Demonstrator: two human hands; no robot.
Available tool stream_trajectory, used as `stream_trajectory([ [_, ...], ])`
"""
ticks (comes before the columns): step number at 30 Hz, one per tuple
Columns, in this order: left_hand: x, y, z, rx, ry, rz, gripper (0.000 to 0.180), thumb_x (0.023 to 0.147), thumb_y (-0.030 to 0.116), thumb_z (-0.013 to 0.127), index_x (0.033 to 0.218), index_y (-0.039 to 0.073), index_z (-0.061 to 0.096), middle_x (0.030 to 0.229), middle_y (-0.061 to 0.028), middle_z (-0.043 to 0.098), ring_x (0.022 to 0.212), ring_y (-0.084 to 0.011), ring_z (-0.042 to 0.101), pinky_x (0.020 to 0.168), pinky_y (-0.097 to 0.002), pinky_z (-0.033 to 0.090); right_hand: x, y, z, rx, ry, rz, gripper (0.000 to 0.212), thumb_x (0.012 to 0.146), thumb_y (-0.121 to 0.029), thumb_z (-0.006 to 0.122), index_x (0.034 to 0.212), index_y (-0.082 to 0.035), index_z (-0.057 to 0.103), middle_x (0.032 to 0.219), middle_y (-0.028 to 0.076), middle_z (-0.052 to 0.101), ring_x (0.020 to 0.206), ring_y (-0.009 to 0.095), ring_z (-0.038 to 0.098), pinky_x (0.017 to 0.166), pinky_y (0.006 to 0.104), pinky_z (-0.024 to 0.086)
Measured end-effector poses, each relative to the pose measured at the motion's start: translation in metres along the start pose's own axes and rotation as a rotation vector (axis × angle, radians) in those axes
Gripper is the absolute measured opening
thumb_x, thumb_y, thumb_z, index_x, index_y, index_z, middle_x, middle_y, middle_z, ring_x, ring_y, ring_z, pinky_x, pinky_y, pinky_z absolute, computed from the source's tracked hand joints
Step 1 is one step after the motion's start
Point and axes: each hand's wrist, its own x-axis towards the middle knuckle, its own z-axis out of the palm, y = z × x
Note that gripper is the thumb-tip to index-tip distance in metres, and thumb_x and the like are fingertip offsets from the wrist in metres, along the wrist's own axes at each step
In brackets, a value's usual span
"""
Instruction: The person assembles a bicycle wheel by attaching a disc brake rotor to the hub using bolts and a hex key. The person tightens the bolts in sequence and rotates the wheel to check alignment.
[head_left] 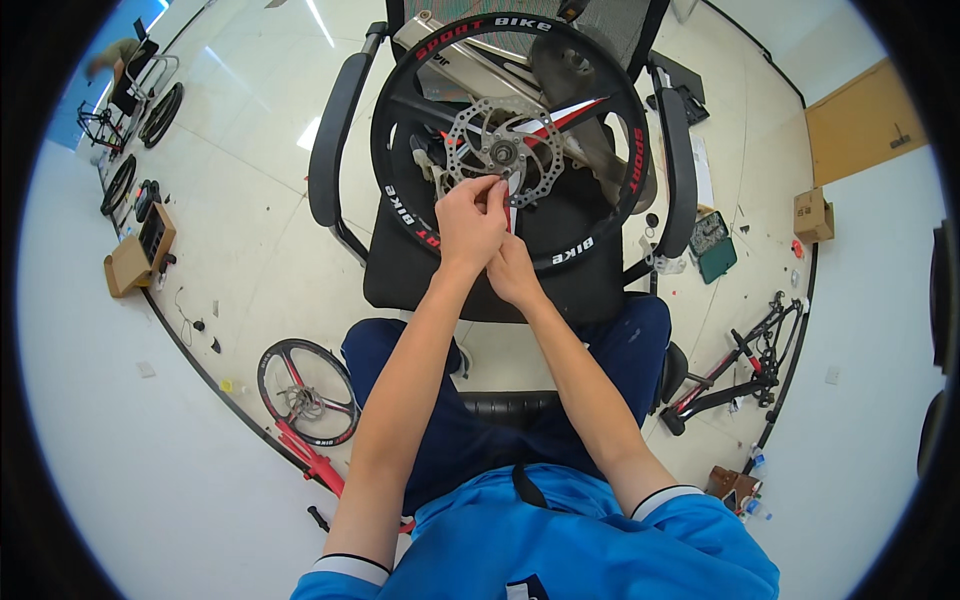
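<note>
Left fingers (482,188), right fingers (507,250) curled below the hub (503,152); can't tell on what. Wheel (575,116) beneath them: stiff, likely weighty; I'd grip rim (639,130).

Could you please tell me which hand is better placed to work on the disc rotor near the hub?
Probably the left hand: its fingers are drawn together by the disc rotor, just below the hub, while the right hand sits lower, partly hidden behind the left.
</note>
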Motion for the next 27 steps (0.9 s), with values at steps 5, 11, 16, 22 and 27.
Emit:
stream_trajectory([
  [5,-0.014,-0.015,0.007,-0.233,0.079,0.059,0.016,0.091,0.004,0.068,0.098,-0.01,0.07,0.084,-0.0125,0.072,0.072,-0.0138,0.07,0.066,-0.0261,0.056,0.008,0.008,-0.022,-0.16,-0.01,-0.009,0.032,0.102,-0.023,0.048,0.099,0.005,0.063,0.083,0.03,0.064,0.082,0.049,0.063,0.068,0.0484,0.05],
  [11,-0.006,0.001,-0.012,-0.452,-0.016,-0.176,0.018,0.093,-0.001,0.065,0.108,-0.011,0.067,0.091,-0.0137,0.072,0.079,-0.016,0.071,0.074,-0.0258,0.06,0.006,-0.062,-0.089,-0.518,-0.181,-0.034,0.042,0.103,-0.03,0.05,0.08,0.002,0.06,0.072,0.028,0.059,0.072,0.048,0.058,0.063,0.0499,0.046],
  [16,0.005,0.004,-0.01,-0.121,-0.082,0.168,0.019,0.088,-0.003,0.066,0.106,-0.005,0.07,0.093,-0.0119,0.072,0.08,-0.0181,0.073,0.072,-0.0267,0.058,0.039,-0.102,-0.135,-0.753,-0.426,-0.175,0.043,0.104,-0.032,0.049,0.08,0.002,0.062,0.073,0.025,0.06,0.074,0.046,0.06,0.067,0.0505,0.047],
  [22,0.013,-0.005,-0.006,0.15,-0.009,0.357,0.014,0.084,-0.001,0.068,0.098,-0.002,0.071,0.091,-0.0113,0.07,0.07,-0.0213,0.07,0.065,-0.0296,0.055,0.069,-0.12,-0.147,-0.943,-0.547,-0.281,0.037,0.102,-0.028,0.052,0.085,0.001,0.065,0.073,0.026,0.06,0.075,0.045,0.06,0.068,0.051,0.047],
  [27,0.01,-0.012,0.003,0.13,0.04,0.375,0.012,0.084,0.0,0.068,0.096,-0.002,0.071,0.087,-0.0107,0.069,0.066,-0.0203,0.068,0.063,-0.0303,0.054,0.082,-0.132,-0.151,-1.075,-0.553,-0.23,0.042,0.101,-0.036,0.053,0.084,-0.002,0.071,0.078,0.024,0.066,0.079,0.045,0.064,0.075,0.051,0.052],
])
